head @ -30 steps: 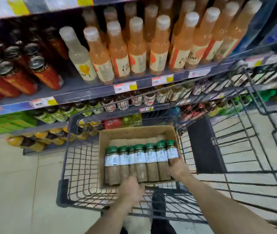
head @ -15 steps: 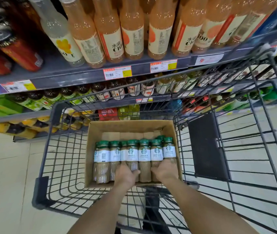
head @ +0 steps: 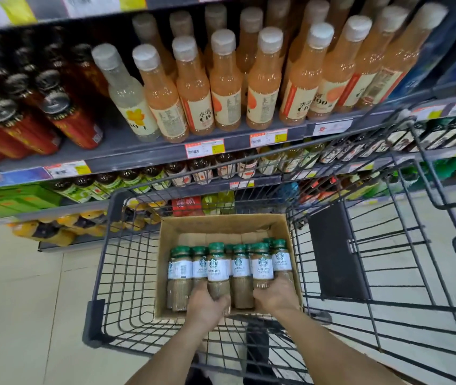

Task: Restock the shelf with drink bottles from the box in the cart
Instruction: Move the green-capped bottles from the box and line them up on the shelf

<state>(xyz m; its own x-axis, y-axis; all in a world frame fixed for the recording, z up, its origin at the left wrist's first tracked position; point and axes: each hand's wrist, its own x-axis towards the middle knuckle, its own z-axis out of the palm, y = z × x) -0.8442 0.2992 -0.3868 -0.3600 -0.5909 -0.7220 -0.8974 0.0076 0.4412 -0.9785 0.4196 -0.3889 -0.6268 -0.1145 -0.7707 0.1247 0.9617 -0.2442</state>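
Observed: a cardboard box (head: 221,221) sits in the wire cart (head: 92,319), which is parked against the shelf (head: 152,157). A row of green-capped coffee bottles (head: 242,269) stands at the near side of the box; the far part of the box floor is bare.

Left hand (head: 207,304): its fingers (head: 199,288) are curled round the lower body of the left-hand bottle (head: 218,266), third from the left end of the row. Right hand (head: 275,295): its fingers (head: 288,282) are wrapped round the lower body of the right-hand bottle (head: 262,269). One bottle stands untouched between the two held ones.

Change from half a second ago: both hands were then set low against the row and all caps were level. Now the two gripped bottles ride higher than their neighbours, their caps and labels above the line of the rest. They are lifted but remain inside the box. The other bottles have not shifted.

The view has also tipped upward, showing more of the shelf. On it stand peach-coloured bottles (head: 225,87) with white caps, one pale bottle (head: 127,95) at their left end, and red bottles (head: 74,120) further left. Price tags (head: 204,148) line the shelf edge.
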